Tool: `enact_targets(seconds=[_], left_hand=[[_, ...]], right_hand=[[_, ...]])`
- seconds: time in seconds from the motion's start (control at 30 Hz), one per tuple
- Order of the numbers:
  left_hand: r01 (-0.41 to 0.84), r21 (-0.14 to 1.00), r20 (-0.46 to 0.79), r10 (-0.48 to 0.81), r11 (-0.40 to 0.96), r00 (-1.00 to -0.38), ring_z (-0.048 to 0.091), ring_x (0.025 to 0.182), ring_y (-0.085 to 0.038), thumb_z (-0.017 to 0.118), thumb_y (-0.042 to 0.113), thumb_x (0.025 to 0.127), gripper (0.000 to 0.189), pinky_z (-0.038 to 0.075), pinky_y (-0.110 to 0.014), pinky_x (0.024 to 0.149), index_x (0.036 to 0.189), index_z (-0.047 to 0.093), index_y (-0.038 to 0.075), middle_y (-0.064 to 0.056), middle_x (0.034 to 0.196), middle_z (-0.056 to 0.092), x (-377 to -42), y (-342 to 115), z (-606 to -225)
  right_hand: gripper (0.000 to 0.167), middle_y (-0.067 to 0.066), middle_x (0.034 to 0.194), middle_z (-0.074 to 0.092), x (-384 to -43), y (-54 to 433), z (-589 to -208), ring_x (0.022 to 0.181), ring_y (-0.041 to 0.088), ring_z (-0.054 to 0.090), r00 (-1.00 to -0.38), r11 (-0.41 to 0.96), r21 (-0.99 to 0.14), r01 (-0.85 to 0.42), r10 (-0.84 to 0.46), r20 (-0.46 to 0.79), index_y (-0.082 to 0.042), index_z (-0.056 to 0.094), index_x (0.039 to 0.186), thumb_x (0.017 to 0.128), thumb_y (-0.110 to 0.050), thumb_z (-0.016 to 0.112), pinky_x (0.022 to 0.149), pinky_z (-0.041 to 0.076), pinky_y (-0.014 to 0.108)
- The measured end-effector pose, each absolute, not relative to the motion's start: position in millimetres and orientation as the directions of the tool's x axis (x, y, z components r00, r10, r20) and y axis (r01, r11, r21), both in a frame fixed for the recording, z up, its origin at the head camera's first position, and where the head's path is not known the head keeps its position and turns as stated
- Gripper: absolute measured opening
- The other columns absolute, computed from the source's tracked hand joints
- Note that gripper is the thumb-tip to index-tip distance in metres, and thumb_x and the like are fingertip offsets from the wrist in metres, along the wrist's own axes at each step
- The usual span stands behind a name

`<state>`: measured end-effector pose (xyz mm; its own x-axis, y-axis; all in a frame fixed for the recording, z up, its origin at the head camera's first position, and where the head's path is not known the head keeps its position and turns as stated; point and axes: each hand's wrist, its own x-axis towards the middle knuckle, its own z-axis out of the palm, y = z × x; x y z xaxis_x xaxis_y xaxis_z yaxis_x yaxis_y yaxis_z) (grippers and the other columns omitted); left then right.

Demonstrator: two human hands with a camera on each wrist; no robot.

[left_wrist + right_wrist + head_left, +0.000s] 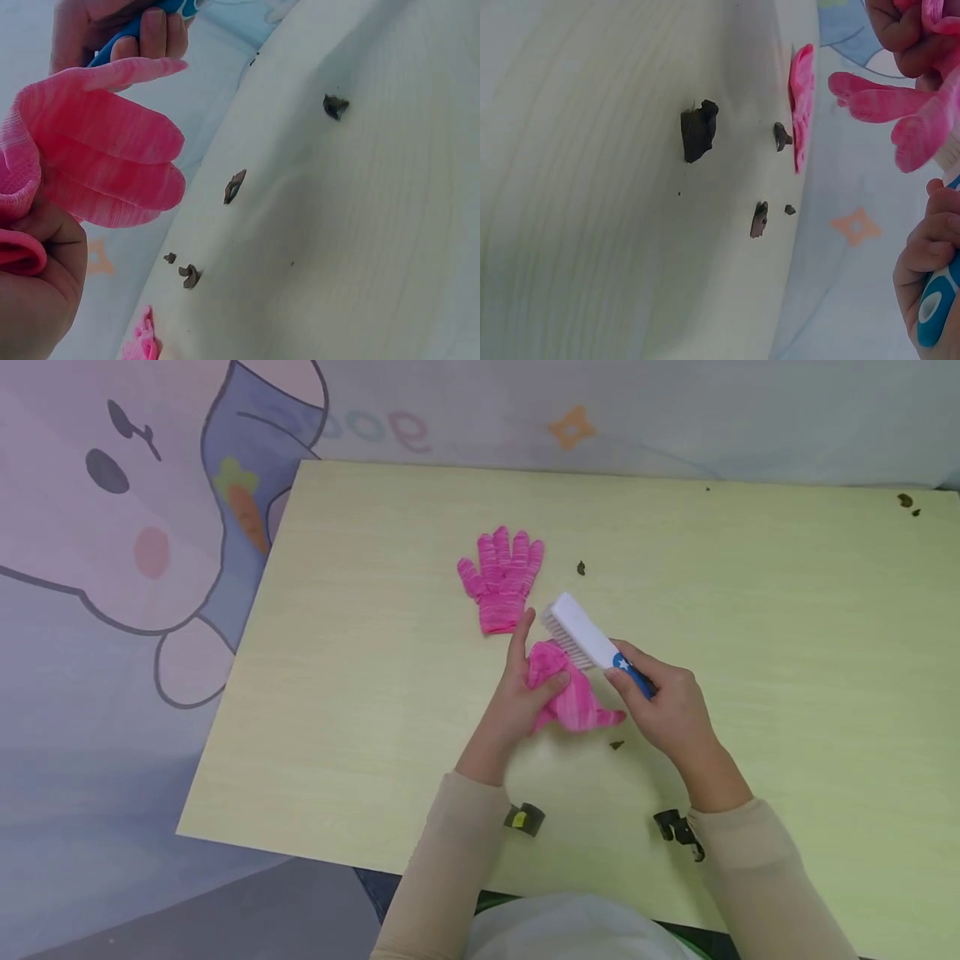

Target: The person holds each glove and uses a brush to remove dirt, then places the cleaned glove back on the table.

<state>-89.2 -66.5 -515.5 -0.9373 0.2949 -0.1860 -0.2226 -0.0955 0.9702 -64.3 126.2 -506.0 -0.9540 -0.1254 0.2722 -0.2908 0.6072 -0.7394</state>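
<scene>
My left hand [517, 693] grips a pink knit glove [577, 702], its thumb pressed on the fabric and the index finger pointing up. In the left wrist view the held glove [112, 150] hangs with its fingers spread to the right. My right hand [671, 702] holds a scrub brush [581, 627] by its blue handle; the white head has pale bristles that face the glove, right at its upper edge. The right wrist view shows the blue handle [937, 307] wrapped by the fingers. A second pink glove [501, 581] lies flat on the table, beyond the left hand.
Small dark scraps lie on the pale yellow table [337, 693]: one scrap [581, 567] near the flat glove, another scrap [617, 745] below the held glove, and more scraps [905, 501] at the far right corner. A printed cloth [465, 410] hangs behind the table.
</scene>
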Motion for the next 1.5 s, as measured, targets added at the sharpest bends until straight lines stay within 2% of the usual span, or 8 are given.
enact_targets(seconds=[0.13,0.37,0.6,0.77,0.97,1.1,1.3,1.5], left_hand=[[-0.280,0.941,-0.215,0.302,-0.191,-0.929,0.056,0.108,-0.021,0.055,0.002,0.091,0.082,0.047,-0.033,0.089,0.146,0.008,0.038,-0.008,0.131,0.048,-87.7,-66.0,-515.5],[-0.245,0.907,-0.177,0.219,-0.342,-0.960,0.060,0.099,-0.019,0.051,-0.003,0.091,0.078,0.050,-0.031,0.084,0.145,0.014,0.038,-0.017,0.131,0.044,-90.2,-77.4,-507.8],[-0.234,0.936,-0.152,0.298,-0.263,-0.942,0.058,0.105,-0.020,0.050,-0.004,0.091,0.083,0.050,-0.032,0.084,0.146,0.007,0.039,-0.011,0.141,0.035,-92.5,-78.4,-509.9],[-0.196,0.956,-0.123,0.308,-0.219,-0.943,0.057,0.104,-0.022,0.050,-0.006,0.091,0.082,0.050,-0.031,0.084,0.146,0.008,0.039,-0.013,0.136,0.039,-90.6,-76.7,-508.7],[-0.176,0.962,-0.100,0.327,-0.210,-0.940,0.053,0.112,-0.024,0.048,-0.008,0.090,0.084,0.048,-0.031,0.088,0.147,0.004,0.037,-0.004,0.149,0.020,-91.0,-76.9,-507.7],[-0.200,0.952,-0.109,0.354,-0.230,-0.929,0.052,0.114,-0.023,0.046,-0.010,0.090,0.086,0.047,-0.032,0.089,0.146,0.003,0.039,-0.013,0.140,0.036,-91.7,-76.4,-508.2],[-0.190,0.962,-0.117,0.330,-0.198,-0.937,0.057,0.086,-0.015,0.046,-0.010,0.090,0.085,0.050,-0.024,0.076,0.146,0.003,0.038,-0.018,0.119,0.049,-93.8,-77.9,-507.2],[-0.194,0.959,-0.119,0.327,-0.205,-0.937,0.055,0.108,-0.022,0.046,-0.010,0.090,0.086,0.049,-0.031,0.086,0.147,0.001,0.036,-0.018,0.133,0.042,-95.4,-78.9,-507.4]], right_hand=[[0.037,0.010,0.074,0.062,-65.9,127.5,-506.5,0.051,0.017,0.043,-0.949,0.600,-0.739,-0.306,-0.133,0.286,-0.008,0.060,0.124,0.090,-0.023,0.061,0.043,0.033,0.023],[0.034,0.017,0.090,0.066,-67.9,134.5,-505.1,0.059,0.019,0.047,-0.952,0.604,-0.747,-0.280,-0.074,0.297,-0.007,0.061,0.121,0.088,-0.016,0.063,0.049,0.034,0.019],[0.037,0.016,0.097,0.067,-67.8,124.8,-498.7,0.066,0.019,0.052,-0.932,0.530,-0.769,-0.358,-0.160,0.324,-0.007,0.060,0.124,0.090,-0.023,0.061,0.052,0.038,0.020],[0.036,0.015,0.090,0.067,-67.3,131.0,-505.5,0.059,0.018,0.047,-0.955,0.594,-0.751,-0.290,-0.122,0.272,-0.007,0.061,0.122,0.090,-0.022,0.062,0.047,0.033,0.019],[0.035,0.017,0.100,0.066,-66.2,134.8,-502.7,0.067,0.017,0.051,-0.945,0.524,-0.789,-0.322,-0.124,0.303,-0.007,0.060,0.123,0.089,-0.017,0.062,0.053,0.038,0.016],[0.037,0.016,0.099,0.067,-64.9,136.8,-503.9,0.065,0.019,0.052,-0.923,0.574,-0.725,-0.381,-0.189,0.335,-0.007,0.061,0.122,0.090,-0.025,0.061,0.053,0.039,0.023],[0.035,0.015,0.095,0.067,-63.8,148.3,-507.3,0.063,0.020,0.050,-0.938,0.629,-0.704,-0.329,-0.134,0.318,-0.009,0.062,0.121,0.089,-0.024,0.062,0.051,0.035,0.021],[0.038,0.016,0.094,0.067,-62.8,145.8,-502.1,0.062,0.019,0.050,-0.923,0.621,-0.686,-0.380,-0.210,0.322,-0.009,0.061,0.122,0.090,-0.030,0.060,0.051,0.036,0.024]])
